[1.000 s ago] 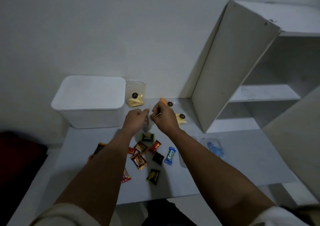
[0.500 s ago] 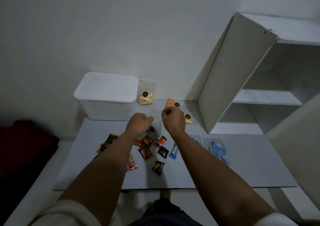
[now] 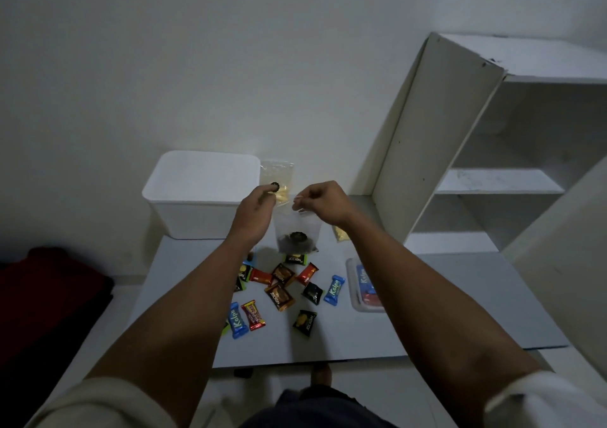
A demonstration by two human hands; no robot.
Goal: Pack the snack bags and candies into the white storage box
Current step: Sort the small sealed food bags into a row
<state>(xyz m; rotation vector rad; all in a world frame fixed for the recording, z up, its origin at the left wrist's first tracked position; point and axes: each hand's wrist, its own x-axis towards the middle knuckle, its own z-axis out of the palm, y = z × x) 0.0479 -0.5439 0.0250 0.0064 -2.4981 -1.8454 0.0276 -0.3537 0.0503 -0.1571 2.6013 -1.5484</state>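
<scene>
Right now your hands are raised above the worktop (image 3: 410, 322) with a clear snack bag (image 3: 297, 232) hanging between them. Your right hand (image 3: 323, 202) pinches the bag's top edge with curled fingers, so that grip is plainly closed on it. Your left hand (image 3: 254, 215) sits at the bag's other top corner; it looks to be holding that edge too, but the fingers are turned away and I cannot tell for sure. Holding it by the top lets the dark contents settle at the bottom and keeps the mouth upward, which should make it easy to carry across without spilling.

The white storage box (image 3: 202, 194) stands at the far left of the worktop against the wall, and its lid looks to be on, so I judge nothing can go in until you lift it. What is inside cannot be seen. A second bag with pale yellow snacks (image 3: 279, 178) leans on the wall just beside the box, and another yellowish bag (image 3: 341, 234) lies under your right wrist. The wrapped candies (image 3: 282, 288) are scattered loose near the middle of the worktop, none packed yet. A small clear tray (image 3: 363, 284) to the right holds a few blue and red wrapped pieces.
</scene>
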